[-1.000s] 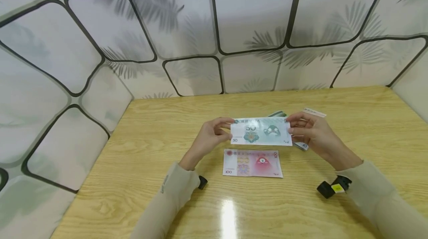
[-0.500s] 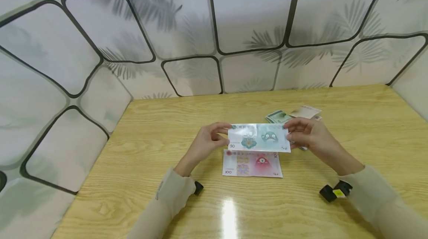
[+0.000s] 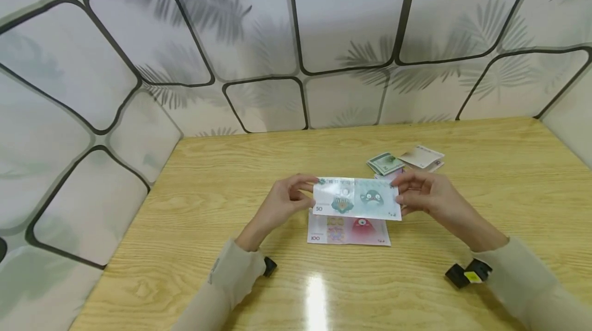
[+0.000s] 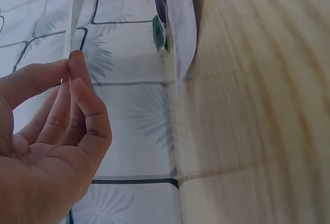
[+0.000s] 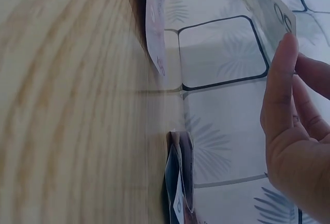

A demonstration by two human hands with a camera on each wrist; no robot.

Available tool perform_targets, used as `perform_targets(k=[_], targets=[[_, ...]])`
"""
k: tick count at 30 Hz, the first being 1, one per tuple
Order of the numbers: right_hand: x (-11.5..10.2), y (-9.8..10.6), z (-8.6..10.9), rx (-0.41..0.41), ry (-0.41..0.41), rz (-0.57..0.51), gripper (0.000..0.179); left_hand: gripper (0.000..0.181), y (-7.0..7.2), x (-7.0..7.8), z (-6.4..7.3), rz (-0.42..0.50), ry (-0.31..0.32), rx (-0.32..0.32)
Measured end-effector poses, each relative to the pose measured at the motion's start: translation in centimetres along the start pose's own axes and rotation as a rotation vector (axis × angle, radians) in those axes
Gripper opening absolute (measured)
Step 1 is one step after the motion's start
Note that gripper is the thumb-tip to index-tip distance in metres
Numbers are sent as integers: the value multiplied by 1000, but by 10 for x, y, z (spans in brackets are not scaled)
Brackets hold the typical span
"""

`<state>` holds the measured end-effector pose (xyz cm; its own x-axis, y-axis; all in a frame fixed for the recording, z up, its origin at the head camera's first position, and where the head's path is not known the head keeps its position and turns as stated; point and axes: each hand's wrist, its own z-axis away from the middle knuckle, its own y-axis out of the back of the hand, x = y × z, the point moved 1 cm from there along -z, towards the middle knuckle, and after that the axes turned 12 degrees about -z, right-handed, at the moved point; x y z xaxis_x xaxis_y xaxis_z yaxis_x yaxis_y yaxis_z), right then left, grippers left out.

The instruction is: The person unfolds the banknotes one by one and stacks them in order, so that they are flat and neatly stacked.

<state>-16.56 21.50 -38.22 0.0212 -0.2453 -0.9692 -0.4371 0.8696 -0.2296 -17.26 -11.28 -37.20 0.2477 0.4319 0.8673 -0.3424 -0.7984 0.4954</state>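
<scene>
A green play banknote [image 3: 358, 198] marked 50 is stretched flat between both hands, raised above the table. My left hand [image 3: 289, 200] pinches its left end between thumb and fingers; the same grip shows in the left wrist view, where the banknote [image 4: 76, 18] appears edge-on. At the other end my right hand [image 3: 427, 195] pinches the right edge, also seen in the right wrist view with the banknote [image 5: 265, 15]. Below lies a pink 100 play banknote [image 3: 349, 231] on the table, its upper part hidden behind the green one.
Folded green notes [image 3: 385, 163] and a folded pale note [image 3: 422, 157] lie in a loose pile behind my right hand. The wooden table [image 3: 222, 166] meets a patterned wall [image 3: 347, 99] at the back. Black wrist cameras [image 3: 468, 273] sit under the sleeves.
Both hands have brought the green banknote down toward the front, so it now overlaps the pink one in the head view. More of the folded pile shows behind it.
</scene>
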Motion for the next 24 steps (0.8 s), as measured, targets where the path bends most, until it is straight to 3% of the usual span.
perform_targets(k=[9, 24], targets=[[1, -3, 3, -27, -28, 41, 27, 41, -1, -3, 10, 12, 18, -30], [7, -4, 5, -107, -54, 64, 20, 38, 2, -8, 14, 27, 14, -88]])
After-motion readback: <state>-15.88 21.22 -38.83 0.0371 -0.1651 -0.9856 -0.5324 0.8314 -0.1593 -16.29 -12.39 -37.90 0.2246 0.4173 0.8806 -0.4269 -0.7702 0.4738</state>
